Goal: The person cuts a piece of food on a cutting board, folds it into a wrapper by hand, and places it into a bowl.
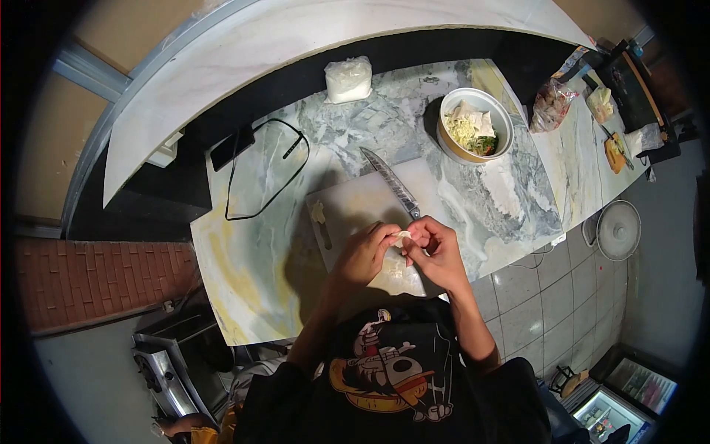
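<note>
My left hand [362, 255] and my right hand [438, 255] meet over the near part of the white cutting board [355, 194]. Between their fingertips is a small whitish piece [401, 237], pinched from both sides; its kind is too small to make out. A large kitchen knife [392, 182] lies across the board's far edge, its handle end close to my right fingers and its tip pointing away to the left. Near the board's left edge lies a pale scrap [318, 213]. Light bits [399, 272] are scattered below my hands.
A round tub [449, 148] holds shredded pale vegetable, white pieces and greens. A bag of white powder [348, 80] stands at the back. On the left are a dark phone-like object [231, 148] and a black cord [229, 194]. Bagged food [552, 105] sits at the right.
</note>
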### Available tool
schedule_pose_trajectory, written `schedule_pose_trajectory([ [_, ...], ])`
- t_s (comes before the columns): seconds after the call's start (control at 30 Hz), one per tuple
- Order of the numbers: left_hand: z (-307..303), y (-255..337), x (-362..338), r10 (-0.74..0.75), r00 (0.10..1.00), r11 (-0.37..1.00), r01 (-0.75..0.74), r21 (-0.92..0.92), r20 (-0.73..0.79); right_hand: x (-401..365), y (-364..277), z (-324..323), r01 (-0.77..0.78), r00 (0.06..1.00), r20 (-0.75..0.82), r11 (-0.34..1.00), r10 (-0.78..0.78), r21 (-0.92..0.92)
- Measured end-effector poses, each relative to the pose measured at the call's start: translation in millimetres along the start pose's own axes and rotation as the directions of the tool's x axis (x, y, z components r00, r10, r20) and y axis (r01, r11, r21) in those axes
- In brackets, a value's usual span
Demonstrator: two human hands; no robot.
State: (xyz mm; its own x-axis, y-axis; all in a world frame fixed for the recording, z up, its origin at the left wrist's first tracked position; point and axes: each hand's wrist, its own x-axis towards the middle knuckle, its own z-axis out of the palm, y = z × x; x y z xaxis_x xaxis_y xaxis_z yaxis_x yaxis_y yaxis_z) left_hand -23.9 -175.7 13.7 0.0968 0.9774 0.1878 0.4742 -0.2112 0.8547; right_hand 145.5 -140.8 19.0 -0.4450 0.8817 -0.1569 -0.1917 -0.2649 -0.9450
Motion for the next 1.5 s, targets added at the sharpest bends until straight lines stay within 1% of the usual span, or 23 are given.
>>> schedule_pose_trajectory([
  [0.03, 1, 0, 0, 0.007, 1.0, 0.999, -0.007, 0.045, -0.008, 0, 0, 0, 0.0, 1.0, 0.007, 0.999, 0.0, -0.033],
  [0.13, 3, 0, 0, 0.031, 0.999, 0.999, -0.029, 0.046, -0.025, 1, 4, -4, 0.049, 0.999, 0.016, 0.991, -0.048, -0.122],
  [0.17, 3, 2, 1, 0.031, 0.999, 0.998, -0.029, 0.047, -0.026, 1, 4, -3, 0.05, 0.999, 0.017, 0.991, -0.048, -0.122],
  [0.27, 4, 7, 1, -0.002, 0.999, 1.0, 0.001, -0.023, -0.051, 0, 1, -1, 0.081, 0.997, -0.002, 0.988, -0.082, -0.13],
  [0.33, 5, 6, 1, -0.076, 0.993, 0.975, 0.055, -0.214, -0.091, 0, 0, 1, 0.04, 0.999, 0.004, 0.996, -0.04, -0.083],
  [0.37, 5, 5, 1, -0.076, 0.993, 0.975, 0.055, -0.214, -0.091, 0, 1, 1, 0.04, 0.999, 0.003, 0.996, -0.04, -0.083],
  [0.43, 3, 3, 1, -0.128, 0.989, 0.922, 0.091, -0.377, -0.075, -1, 4, 1, 0.032, 0.999, 0.019, 0.998, -0.031, -0.047],
  [0.47, 3, 0, 1, -0.128, 0.989, 0.922, 0.09, -0.377, -0.076, -1, 5, 2, 0.032, 0.999, 0.02, 0.998, -0.031, -0.047],
  [0.53, 5, -8, 0, -0.033, 0.996, 0.92, -0.003, -0.392, -0.085, -1, 5, 3, 0.042, 0.999, 0.013, 0.999, -0.042, -0.019],
  [0.57, 6, -11, 0, -0.032, 0.996, 0.92, -0.003, -0.391, -0.085, -1, 4, 3, 0.042, 0.999, 0.013, 0.999, -0.042, -0.018],
  [0.63, 6, -15, -1, -0.099, 0.994, 0.838, 0.06, -0.542, -0.042, 0, 4, 3, 0.05, 0.998, 0.029, 0.999, -0.051, 0.021],
  [0.73, 4, -13, -1, -0.113, 0.993, 0.833, 0.084, -0.547, -0.019, -1, 1, 4, 0.021, 0.999, 0.036, 0.999, -0.02, -0.028],
  [0.87, -1, -4, 1, -0.096, 0.995, 0.85, 0.086, -0.519, 0.007, 0, 0, 0, -0.019, 0.999, 0.036, 1.0, 0.02, -0.022],
  [0.93, -3, -2, 2, -0.038, 0.999, 0.854, 0.047, -0.517, 0.027, 0, -3, 1, -0.017, 0.999, 0.049, 1.0, 0.017, -0.005],
  [0.97, -3, -2, 2, -0.038, 0.999, 0.855, 0.047, -0.517, 0.027, 0, -3, 1, -0.017, 0.999, 0.05, 1.0, 0.017, -0.005],
  [1.03, -1, -2, 3, 0.013, 0.997, 0.745, 0.044, -0.666, 0.081, 0, -4, 0, 0.008, 0.999, 0.053, 0.999, -0.01, 0.04],
  [1.07, -1, 1, 3, 0.013, 0.997, 0.745, 0.044, -0.666, 0.08, 0, -4, -1, 0.007, 0.999, 0.054, 0.999, -0.01, 0.039],
  [1.13, -1, 6, 2, -0.013, 0.999, 0.635, 0.043, -0.771, 0.045, 1, -3, -1, 0.014, 0.998, 0.06, 0.999, -0.016, 0.039],
  [1.17, -2, 3, 2, -0.013, 0.999, 0.635, 0.043, -0.771, 0.045, 1, -3, -1, 0.014, 0.998, 0.059, 0.999, -0.016, 0.04],
  [1.23, -4, -9, 1, -0.136, 0.978, 0.713, 0.207, -0.67, 0.157, 0, -2, -1, 0.02, 0.997, 0.081, 1.0, -0.022, 0.016],
  [1.37, -2, -18, -3, -0.196, 0.971, 0.743, 0.237, -0.626, 0.135, -1, -2, 0, 0.033, 0.996, 0.08, 0.997, -0.027, -0.069],
  [1.43, -3, -13, -2, -0.228, 0.963, 0.7, 0.266, -0.663, 0.146, 0, 0, -1, 0.065, 0.995, 0.084, 0.988, -0.054, -0.14],
  [1.5, -5, -13, -3, -0.249, 0.953, 0.696, 0.298, -0.653, 0.17, 1, 2, -1, 0.078, 0.995, 0.077, 0.983, -0.066, -0.163],
])
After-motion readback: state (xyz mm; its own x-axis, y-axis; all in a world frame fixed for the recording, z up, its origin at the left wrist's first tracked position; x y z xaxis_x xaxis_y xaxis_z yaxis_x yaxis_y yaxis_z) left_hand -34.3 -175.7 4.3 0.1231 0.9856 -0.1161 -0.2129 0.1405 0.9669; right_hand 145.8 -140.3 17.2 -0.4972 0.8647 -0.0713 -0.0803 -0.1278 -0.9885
